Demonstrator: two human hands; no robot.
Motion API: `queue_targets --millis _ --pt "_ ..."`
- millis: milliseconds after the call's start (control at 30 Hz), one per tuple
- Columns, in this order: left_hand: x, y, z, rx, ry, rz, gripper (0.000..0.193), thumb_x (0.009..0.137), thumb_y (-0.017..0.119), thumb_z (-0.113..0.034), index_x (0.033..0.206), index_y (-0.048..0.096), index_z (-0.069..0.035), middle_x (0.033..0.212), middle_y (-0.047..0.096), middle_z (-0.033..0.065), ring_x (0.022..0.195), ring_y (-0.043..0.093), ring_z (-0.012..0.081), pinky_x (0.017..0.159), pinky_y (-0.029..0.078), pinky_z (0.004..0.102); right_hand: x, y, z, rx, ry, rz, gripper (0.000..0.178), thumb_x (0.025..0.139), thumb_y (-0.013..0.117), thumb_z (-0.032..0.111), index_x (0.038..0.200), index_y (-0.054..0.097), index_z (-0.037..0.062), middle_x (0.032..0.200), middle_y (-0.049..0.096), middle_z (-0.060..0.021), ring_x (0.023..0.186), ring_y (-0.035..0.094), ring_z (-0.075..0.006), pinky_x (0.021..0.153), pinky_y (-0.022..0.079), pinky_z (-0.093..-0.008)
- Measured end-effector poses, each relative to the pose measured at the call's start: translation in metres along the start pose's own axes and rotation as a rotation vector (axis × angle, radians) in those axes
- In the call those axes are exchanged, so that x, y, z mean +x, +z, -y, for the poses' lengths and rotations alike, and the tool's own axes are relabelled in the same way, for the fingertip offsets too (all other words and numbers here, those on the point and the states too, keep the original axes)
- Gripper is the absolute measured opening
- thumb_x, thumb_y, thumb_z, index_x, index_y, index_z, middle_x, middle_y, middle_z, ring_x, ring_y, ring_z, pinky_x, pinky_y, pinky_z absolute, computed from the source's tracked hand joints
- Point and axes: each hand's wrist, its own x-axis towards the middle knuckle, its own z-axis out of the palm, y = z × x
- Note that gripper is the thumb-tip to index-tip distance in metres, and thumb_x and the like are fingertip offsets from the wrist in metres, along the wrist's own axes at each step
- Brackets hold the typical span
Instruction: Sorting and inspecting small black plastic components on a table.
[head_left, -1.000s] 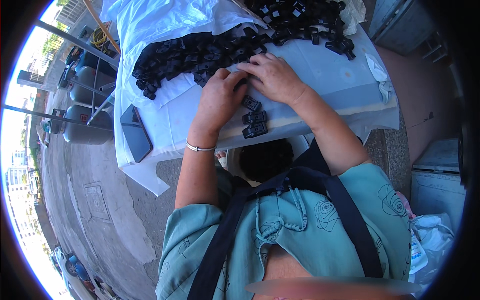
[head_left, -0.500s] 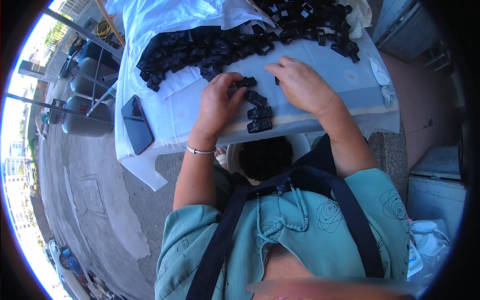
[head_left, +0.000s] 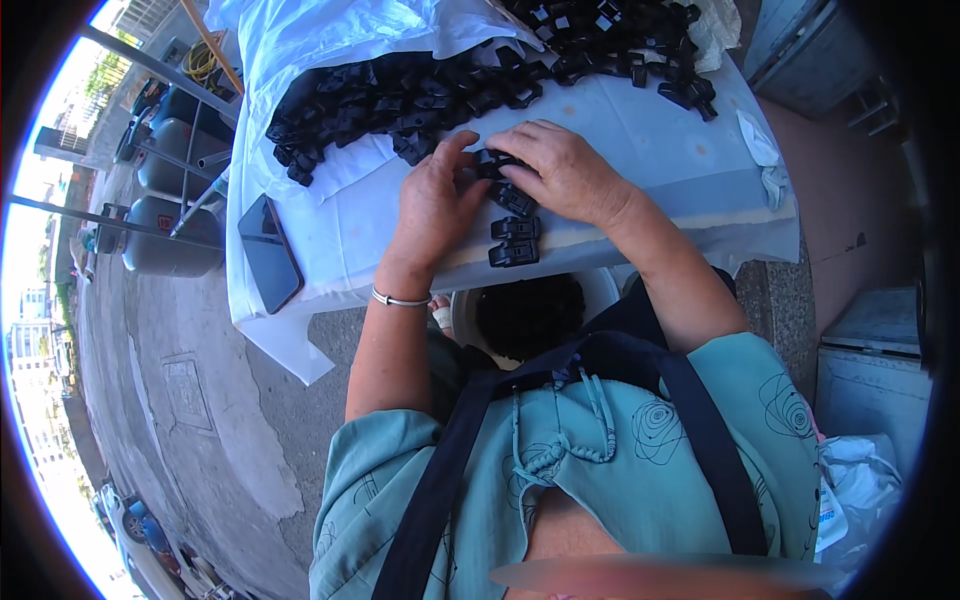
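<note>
A black plastic part [head_left: 488,160], clip-like in shape, is between my two hands above the cloth-covered table [head_left: 640,150]. My left hand [head_left: 437,200] has its thumb and forefinger curved around the part's left side. From the right, my right hand [head_left: 570,175] closes its fingers and thumb on the same part, hiding much of it. Any smaller piece in the right fingers is hidden. Just below lies another black part [head_left: 513,198], tilted. Closer to the table edge, two more black parts [head_left: 515,240] sit against each other.
A long heap of black parts [head_left: 380,95] lies at the back, partly under white plastic sheeting [head_left: 330,30]. A phone [head_left: 270,255] rests on the left. Below the front edge stands a pale bucket [head_left: 606,292] with dark contents. A crumpled white cloth [head_left: 762,145] lies at right.
My right hand has moved left to meet the part by my left hand, and the small dark piece at its fingers is now hidden. My left forefinger has lifted slightly.
</note>
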Motion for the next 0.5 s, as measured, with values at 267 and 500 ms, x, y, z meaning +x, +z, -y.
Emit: queue_targets --millis 267,500 --pt "0.001 -0.003 0.000 -0.019 -0.045 0.034 0.055 0.071 0.073 -0.002 0.122 0.054 -0.008 0.092 0.068 0.0114 0.080 0.066 0.0266 0.075 0.054 0.0351 -0.005 0.001 0.001 0.064 -0.047 -0.016 0.030 0.082 0.066 0.003 0.112 0.068 0.0078 0.107 0.065 -0.0105 0.099 0.063 -0.0279 0.087 0.052 -0.0366" --pt "0.003 -0.030 -0.004 0.079 0.050 -0.005 0.041 0.076 0.067 -0.005 0.117 0.060 -0.008 0.103 0.066 0.0123 0.083 0.064 0.0281 0.075 0.053 0.0361 -0.015 0.002 0.006 -0.093 -0.044 0.043 0.031 0.086 0.063 0.008 0.116 0.066 0.0094 0.116 0.063 -0.0102 0.105 0.061 -0.0267 0.093 0.045 -0.0383"
